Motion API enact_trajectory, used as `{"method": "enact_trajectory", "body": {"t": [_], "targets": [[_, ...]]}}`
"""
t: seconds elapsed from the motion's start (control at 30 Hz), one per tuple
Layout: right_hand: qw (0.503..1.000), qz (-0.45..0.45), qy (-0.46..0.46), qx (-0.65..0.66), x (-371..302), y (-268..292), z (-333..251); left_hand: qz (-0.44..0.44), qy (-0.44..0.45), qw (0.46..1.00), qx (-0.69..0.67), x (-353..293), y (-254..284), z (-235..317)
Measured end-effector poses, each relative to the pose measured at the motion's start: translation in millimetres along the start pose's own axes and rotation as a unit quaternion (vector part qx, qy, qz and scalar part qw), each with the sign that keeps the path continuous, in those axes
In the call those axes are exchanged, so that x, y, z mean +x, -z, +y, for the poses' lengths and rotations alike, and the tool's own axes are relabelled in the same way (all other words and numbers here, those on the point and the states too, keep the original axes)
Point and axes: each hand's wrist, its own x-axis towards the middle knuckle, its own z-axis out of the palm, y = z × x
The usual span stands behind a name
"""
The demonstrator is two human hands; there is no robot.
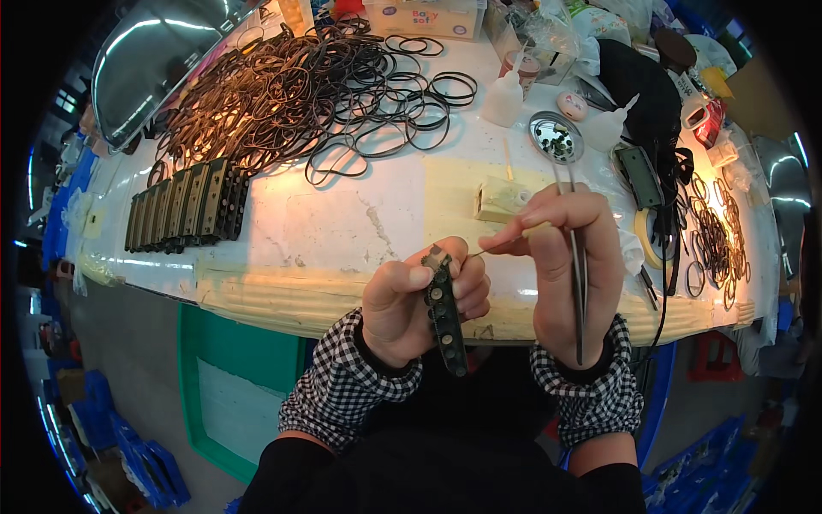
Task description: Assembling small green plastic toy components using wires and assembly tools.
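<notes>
Both hands (pixel 411 300) hold one dark strip (pixel 445 313) roughly upright, seemingly tilted.

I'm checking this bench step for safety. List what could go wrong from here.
1. The left hand holds the dark toothed strip out past the table edge; a small part slipping off would likely fall to the floor.
2. The right hand grips both tweezers and a thin stick aimed at the strip's top; juggling both could spoil its aim.
3. The tweezers point down toward the wrist and might jab it.
</notes>
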Motion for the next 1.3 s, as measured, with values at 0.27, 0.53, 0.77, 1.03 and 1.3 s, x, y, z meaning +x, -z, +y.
{"method": "enact_trajectory", "body": {"t": [0.27, 0.53, 0.77, 1.03, 1.3], "targets": [[0.909, 0.050, 0.160, -0.382, 19, 32, 28, 0.026, -0.001, 1.000, 0.011, 1, -4, 2], [0.860, -0.006, 0.133, -0.493, 16, 31, 25, 0.026, -0.054, 0.997, 0.051, 1, -3, 0], [0.991, -0.085, 0.000, -0.108, -23, 9, -6, 0.051, -0.151, 0.980, 0.123, -3, -1, -6], [0.995, -0.089, 0.022, -0.050, -29, 0, -3, 0.040, -0.161, 0.974, 0.152, -2, -2, -6], [0.991, -0.080, 0.055, -0.089, -30, -3, -1, 0.047, -0.166, 0.972, 0.159, -3, -2, -7]]}}
